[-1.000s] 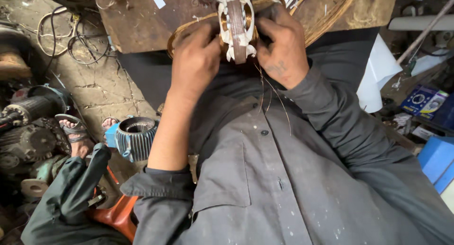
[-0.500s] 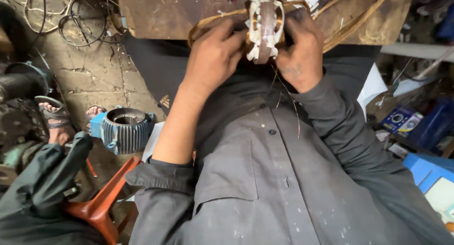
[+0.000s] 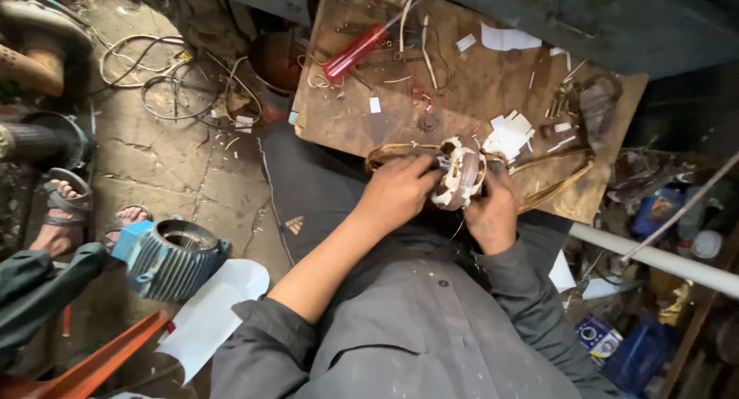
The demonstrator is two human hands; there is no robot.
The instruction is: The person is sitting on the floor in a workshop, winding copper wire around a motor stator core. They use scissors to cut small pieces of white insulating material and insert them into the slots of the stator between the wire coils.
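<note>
Held between left hand (image 3: 396,195) and right hand (image 3: 491,214), at the near edge of a wooden board (image 3: 477,91): a small motor stator (image 3: 459,173). Beyond the hands, on the board: a screwdriver (image 3: 358,50) and paper scraps (image 3: 508,133). Left of the hands, on the floor: a ribbed motor housing (image 3: 171,259), sandalled feet (image 3: 69,214) beside it.

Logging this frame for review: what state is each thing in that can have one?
Motor stator: on edge at the board's near edge, held by both hands.
Left hand: closed on the stator's left side.
Right hand: gripping its right side.
Copper wire coils: loose, trailing on the wooden board.
Red-handled screwdriver: lying flat, untouched.
Blue motor housing: on its side on the floor, hollow.
</note>
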